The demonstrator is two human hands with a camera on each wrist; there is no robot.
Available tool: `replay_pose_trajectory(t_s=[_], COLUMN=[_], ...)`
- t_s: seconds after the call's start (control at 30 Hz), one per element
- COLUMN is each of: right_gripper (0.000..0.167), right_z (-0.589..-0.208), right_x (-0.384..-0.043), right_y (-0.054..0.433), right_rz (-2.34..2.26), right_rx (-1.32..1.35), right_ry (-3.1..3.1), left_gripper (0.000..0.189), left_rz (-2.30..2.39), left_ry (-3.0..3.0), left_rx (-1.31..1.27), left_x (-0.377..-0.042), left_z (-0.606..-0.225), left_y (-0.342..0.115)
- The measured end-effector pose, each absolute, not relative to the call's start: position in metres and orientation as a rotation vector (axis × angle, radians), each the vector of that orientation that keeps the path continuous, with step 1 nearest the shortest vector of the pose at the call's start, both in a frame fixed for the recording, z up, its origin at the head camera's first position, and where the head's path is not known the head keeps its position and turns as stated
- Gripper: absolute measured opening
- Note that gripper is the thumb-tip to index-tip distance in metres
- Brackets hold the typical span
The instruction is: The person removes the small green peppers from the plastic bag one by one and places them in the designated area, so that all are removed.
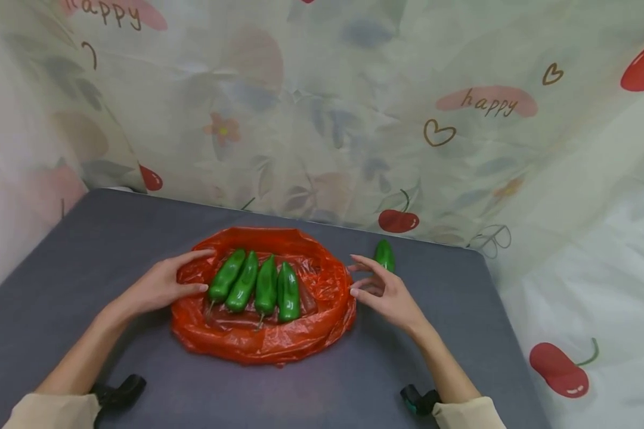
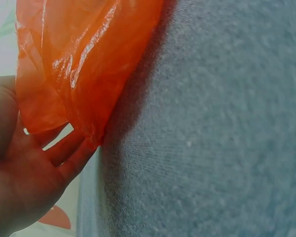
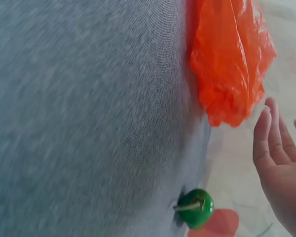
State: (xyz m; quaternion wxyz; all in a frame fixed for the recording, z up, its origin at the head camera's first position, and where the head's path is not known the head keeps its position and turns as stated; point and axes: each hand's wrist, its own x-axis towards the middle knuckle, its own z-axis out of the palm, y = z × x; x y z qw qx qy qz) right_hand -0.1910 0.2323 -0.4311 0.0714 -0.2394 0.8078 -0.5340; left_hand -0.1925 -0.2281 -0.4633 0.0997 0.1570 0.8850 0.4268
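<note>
A red plastic bag (image 1: 247, 350) lies spread on the table with its rim rolled outward into a ring. Inside it, several green peppers (image 1: 266, 285) are lined up side by side. My left hand (image 1: 158, 285) is at the bag's left rim, its fingers fairly straight and touching the plastic; the left wrist view shows the fingers (image 2: 71, 153) partly hidden behind the bag (image 2: 89, 64). Just off the right rim hovers my right hand (image 1: 389, 298), fingers loosely bent and holding nothing. Beyond it, a single green pepper (image 1: 384, 255) lies outside the bag, partly covered by that hand.
The dark grey table (image 1: 279, 396) carries everything. Behind it hangs a pale printed curtain (image 1: 322, 119), which continues down the right side. Black straps with small devices (image 1: 120, 391) sit on both wrists.
</note>
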Motion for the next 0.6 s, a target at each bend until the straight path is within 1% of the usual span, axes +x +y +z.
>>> replay_pose_trajectory(t_s=[0.33, 0.6], right_gripper=[0.06, 0.054], right_z=[-0.436, -0.44], right_x=[-0.194, -0.198], right_y=[0.208, 0.189], right_rz=[-1.64, -1.604], right_rx=[-0.765, -0.787], right_ry=[2.353, 2.295], left_gripper=[0.066, 0.062], left_rz=[1.3, 1.323], left_ry=[2.586, 2.583], left_rx=[0.46, 0.409], left_x=[-0.191, -0.192], left_z=[-0.462, -0.463], left_y=[-0.226, -0.229])
